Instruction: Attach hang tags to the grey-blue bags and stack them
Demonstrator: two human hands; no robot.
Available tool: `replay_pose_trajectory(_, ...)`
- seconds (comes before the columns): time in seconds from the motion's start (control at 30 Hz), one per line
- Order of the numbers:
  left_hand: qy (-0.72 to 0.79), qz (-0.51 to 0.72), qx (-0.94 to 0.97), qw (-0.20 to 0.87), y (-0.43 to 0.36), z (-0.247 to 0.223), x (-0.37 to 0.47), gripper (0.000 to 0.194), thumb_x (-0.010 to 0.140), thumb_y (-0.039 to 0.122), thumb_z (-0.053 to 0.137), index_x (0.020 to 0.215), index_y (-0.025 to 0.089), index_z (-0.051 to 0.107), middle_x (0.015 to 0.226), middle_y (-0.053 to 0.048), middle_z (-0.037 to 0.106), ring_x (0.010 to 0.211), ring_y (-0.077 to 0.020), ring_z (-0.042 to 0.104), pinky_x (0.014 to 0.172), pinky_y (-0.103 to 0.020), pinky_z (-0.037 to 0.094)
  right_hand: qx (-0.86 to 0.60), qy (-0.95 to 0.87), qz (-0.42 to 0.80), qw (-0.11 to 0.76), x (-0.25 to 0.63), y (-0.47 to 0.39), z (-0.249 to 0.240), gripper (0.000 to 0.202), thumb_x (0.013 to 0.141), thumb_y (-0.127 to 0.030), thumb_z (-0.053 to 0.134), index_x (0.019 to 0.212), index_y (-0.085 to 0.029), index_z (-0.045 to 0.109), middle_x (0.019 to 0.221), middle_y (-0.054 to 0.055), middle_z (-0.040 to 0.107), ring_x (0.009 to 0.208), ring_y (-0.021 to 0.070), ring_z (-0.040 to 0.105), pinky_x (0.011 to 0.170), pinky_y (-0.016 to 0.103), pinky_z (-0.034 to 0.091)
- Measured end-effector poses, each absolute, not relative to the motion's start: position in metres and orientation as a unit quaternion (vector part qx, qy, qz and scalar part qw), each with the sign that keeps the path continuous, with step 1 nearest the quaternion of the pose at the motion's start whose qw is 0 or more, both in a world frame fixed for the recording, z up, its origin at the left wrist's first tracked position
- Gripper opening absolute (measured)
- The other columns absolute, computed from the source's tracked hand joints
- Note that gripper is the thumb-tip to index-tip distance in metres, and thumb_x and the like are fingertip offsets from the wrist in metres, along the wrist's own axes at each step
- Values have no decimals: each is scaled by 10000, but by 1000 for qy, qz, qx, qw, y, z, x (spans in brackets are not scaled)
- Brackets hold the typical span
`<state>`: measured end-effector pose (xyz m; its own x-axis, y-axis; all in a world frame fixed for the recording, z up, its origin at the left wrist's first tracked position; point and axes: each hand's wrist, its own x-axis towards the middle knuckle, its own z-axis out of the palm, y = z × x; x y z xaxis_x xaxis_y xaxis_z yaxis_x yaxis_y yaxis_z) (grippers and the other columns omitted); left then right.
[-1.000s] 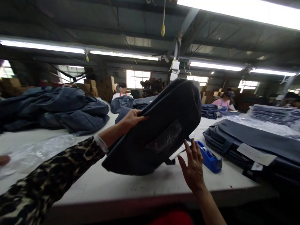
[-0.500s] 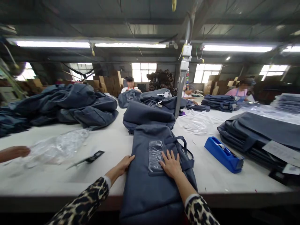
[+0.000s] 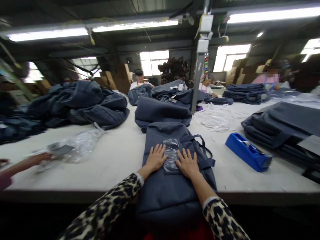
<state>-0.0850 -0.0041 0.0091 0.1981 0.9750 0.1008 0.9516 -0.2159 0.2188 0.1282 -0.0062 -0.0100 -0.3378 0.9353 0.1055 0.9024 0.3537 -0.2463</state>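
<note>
Both hands press flat, fingers spread, on the bag (image 3: 175, 196) — tape dispenser (image 3: 247, 151) to their right, crumpled plastic (image 3: 82, 145) left.

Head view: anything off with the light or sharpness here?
Head view: ceiling tubes and windows blown out; bright streaks on the clear pocket; co-worker's hand at far left smeared; wide-angle stretching towards the sides; faces pixelated; space below the table nearly black.

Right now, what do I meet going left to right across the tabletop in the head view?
Co-worker's hand, clear plastic wrap, left hand, clear pocket on the dark bag, right hand, blue tape dispenser.
</note>
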Motion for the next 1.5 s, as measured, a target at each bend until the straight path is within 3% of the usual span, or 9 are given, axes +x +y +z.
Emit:
replay_pose_trajectory(0.1, 636, 65, 767, 51, -6, -7, -77, 669, 972, 551, 288, 1539, 203, 211, 1609, -90, 218, 1496, -270, 118, 1207, -499, 109, -541, -823, 80, 154, 145, -12, 3, 544, 965, -497, 372, 1434, -235, 454, 1530, 134, 386, 1433, 327, 273, 1125, 617, 153)
replay_pose_trajectory(0.3, 636, 29, 771, 30, -4, 0, -78, 679, 974, 563, 273, 1534, 182, 215, 1596, -118, 252, 1478, -290, 181, 1180, -512, 176, -619, -593, 94, 507, 236, -50, 13, 597, 843, -619, 493, 1212, -167, 616, 1244, 167, 624, 1145, 310, 578, 941, 469, 477)
replay_pose_trajectory(0.4, 623, 24, 782, 8, 8, 24, -69, 568, 966, 488, 381, 1437, 171, 406, 1449, -167, 479, 1342, -318, 418, 1070, -483, 343, -684, -487, 287, 461, 263, -69, -8, 583, 744, -704, 547, 954, -173, 667, 907, 131, 718, 833, 296, 677, 736, 426, 539)
replay_pose_trajectory(0.53, 596, 24, 801, -41, 32, 64, -53, 338, 949, 307, 453, 1196, 130, 601, 1093, -192, 670, 1100, -324, 573, 944, -472, 392, -683, -466, 369, 425, 258, -75, -31, 636, 674, -734, 613, 1021, -201, 602, 833, 85, 715, 754, 273, 686, 666, 385, 536)
replay_pose_trajectory(0.83, 253, -52, 966, 5, 94, 95, 34, 399, 839, 125, 629, 1208, 275, 603, 1322, -48, 599, 1277, -204, 474, 1045, -343, 319, -673, -542, 279, 419, 241, -71, -18, 405, 761, -594, 513, 895, -221, 596, 883, 94, 696, 837, 281, 654, 783, 416, 488)
replay_pose_trajectory(1.07, 95, -29, 995, 5, 131, 99, 67, 571, 743, 146, 749, 1272, 220, 546, 1359, -121, 552, 1254, -266, 475, 1066, -384, 317, -612, -564, 231, 503, 231, -77, -4, 301, 865, -496, 481, 870, -221, 605, 835, 68, 667, 769, 229, 624, 754, 365, 491)
replay_pose_trajectory(1.27, 107, -65, 990, 66, 154, 95, 80, 133, 771, 158, 702, 885, 218, 667, 845, -43, 682, 926, -223, 593, 947, -342, 396, -602, -551, 247, 523, 250, -65, -6, 308, 839, -500, 562, 901, -210, 642, 883, 86, 677, 808, 246, 629, 766, 379, 511)
replay_pose_trajectory(1.4, 113, -42, 986, 115, 157, 81, 84, 160, 771, 214, 710, 926, 192, 677, 885, -49, 681, 924, -217, 595, 839, -301, 449, -545, -481, 439, 528, 269, -53, 5, 409, 832, -502, 586, 1084, -188, 657, 999, 92, 709, 885, 258, 662, 767, 371, 536)
replay_pose_trajectory(1.5, 145, 48, 974, 170, 158, 79, 79, 250, 801, 181, 646, 1050, 192, 657, 1030, -49, 685, 999, -190, 596, 876, -272, 459, -541, -461, 403, 576, 254, -51, 28, 429, 884, -488, 558, 1189, -193, 617, 1089, 81, 699, 994, 241, 646, 810, 342, 526)
